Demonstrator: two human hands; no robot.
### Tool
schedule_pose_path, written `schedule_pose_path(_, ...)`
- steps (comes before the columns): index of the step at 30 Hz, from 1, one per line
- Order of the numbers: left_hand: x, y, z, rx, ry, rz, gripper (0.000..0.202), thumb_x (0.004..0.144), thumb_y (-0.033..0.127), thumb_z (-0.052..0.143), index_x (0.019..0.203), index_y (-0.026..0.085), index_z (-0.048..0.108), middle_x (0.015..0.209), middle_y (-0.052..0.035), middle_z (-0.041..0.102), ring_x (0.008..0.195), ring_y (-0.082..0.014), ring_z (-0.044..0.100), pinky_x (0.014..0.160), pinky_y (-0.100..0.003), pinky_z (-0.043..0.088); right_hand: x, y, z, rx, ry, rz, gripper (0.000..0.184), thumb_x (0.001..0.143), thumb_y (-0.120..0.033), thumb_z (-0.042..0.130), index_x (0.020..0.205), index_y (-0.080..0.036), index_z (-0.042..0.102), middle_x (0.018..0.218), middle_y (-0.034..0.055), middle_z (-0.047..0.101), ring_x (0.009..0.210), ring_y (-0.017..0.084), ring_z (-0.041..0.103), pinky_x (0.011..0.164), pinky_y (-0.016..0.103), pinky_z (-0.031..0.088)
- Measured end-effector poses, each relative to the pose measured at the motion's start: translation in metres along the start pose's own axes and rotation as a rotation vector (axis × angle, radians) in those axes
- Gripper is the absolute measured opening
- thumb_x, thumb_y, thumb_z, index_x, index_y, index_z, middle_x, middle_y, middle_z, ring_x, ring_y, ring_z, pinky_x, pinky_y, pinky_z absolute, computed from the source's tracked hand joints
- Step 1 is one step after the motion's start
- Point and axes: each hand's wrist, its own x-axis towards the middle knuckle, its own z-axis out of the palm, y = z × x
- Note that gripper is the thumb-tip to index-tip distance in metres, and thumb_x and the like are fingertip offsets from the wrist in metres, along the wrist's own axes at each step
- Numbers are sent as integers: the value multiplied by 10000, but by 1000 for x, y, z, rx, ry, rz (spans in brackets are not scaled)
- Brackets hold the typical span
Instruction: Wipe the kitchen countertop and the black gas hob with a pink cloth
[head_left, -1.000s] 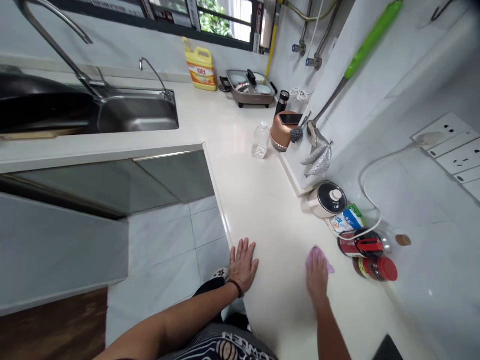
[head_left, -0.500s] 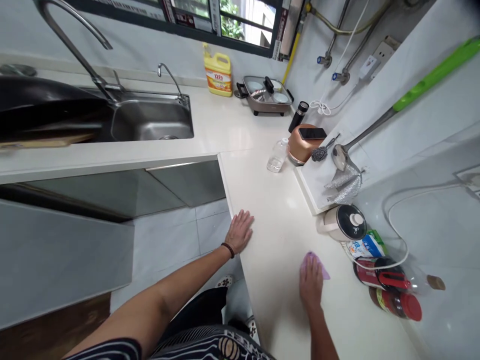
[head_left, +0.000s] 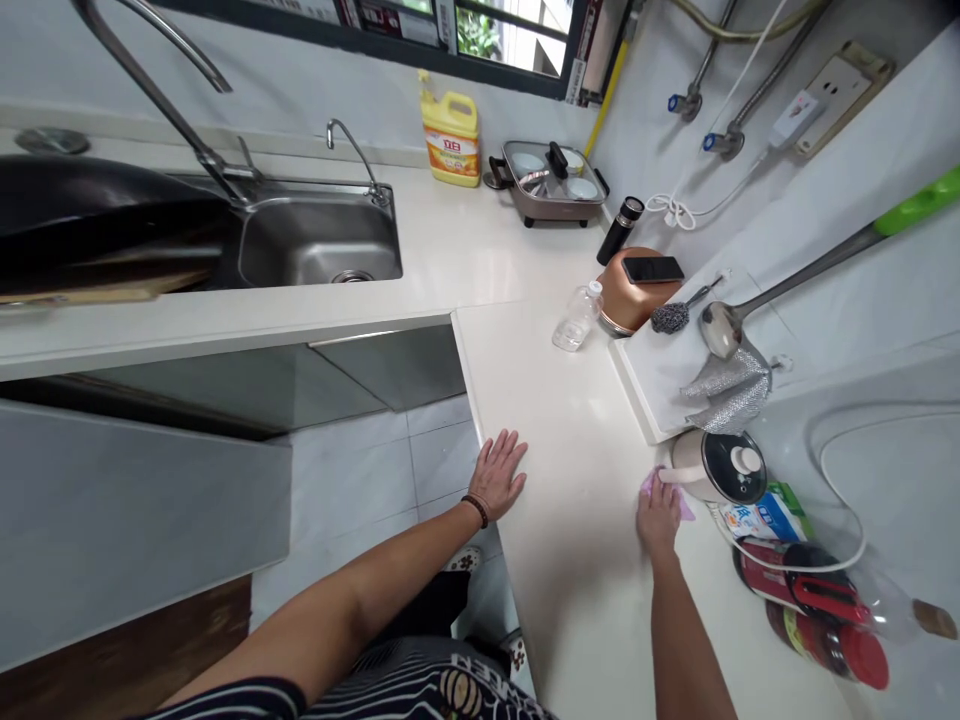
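My left hand (head_left: pixel 501 474) lies flat with fingers spread on the near edge of the white countertop (head_left: pixel 570 420). My right hand (head_left: pixel 658 516) presses a small pink cloth (head_left: pixel 651 485) onto the counter, fingers stretched over it, right beside a small beige cooker with a black lid (head_left: pixel 716 466). The cloth mostly hides under the hand and touches the cooker's base.
Jars with red lids (head_left: pixel 817 610), a blue-white packet (head_left: pixel 757 520) and a white cable lie right of the hand. Farther along stand a clear bottle (head_left: pixel 576 318), a copper pot with a phone (head_left: pixel 637 290), a ladle, an electric pan, a yellow jug (head_left: pixel 450 140) and a steel sink (head_left: pixel 315 240).
My right hand slid the pink cloth forward along the counter until it reached the small cooker. My left hand moved forward along the counter edge too, and the view shifted forward.
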Motion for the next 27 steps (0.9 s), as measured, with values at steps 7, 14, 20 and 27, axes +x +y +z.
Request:
schedule_pose_path(7,-1,3,-1,-25,-7,3,577,998,316,498,1556,185,565,1719,-147,416,1647,-318,281,1338,-588,187,-63,-49,37,78,58,-133,794,1034,-570,169,1626,-126,458,1712,205,377,1622,404,210,1266,648,273)
schedule_pose_path(14,-3,3,-1,-12,-3,17,585,995,302,510,1565,177,551,1726,-152,404,1654,-317,263,1335,-595,196,31,-84,6,179,-62,68,818,1007,-546,191,1676,-98,334,1758,246,255,1620,418,170,1241,746,206)
schedule_pose_path(20,-1,6,-5,-24,-41,-1,585,993,305,539,1567,190,547,1738,-137,390,1650,-320,271,1339,-579,186,-35,-130,11,90,-119,-133,739,1044,-496,236,1681,-140,353,1778,165,257,1642,392,128,1296,655,183)
schedule_pose_path(27,3,15,-11,-58,-116,-43,636,980,323,568,1590,153,512,1760,-169,326,1665,-337,220,1349,-593,138,-227,-53,14,1,-79,-218,732,1075,-522,178,1676,-148,365,1753,168,321,1649,335,172,1296,633,262)
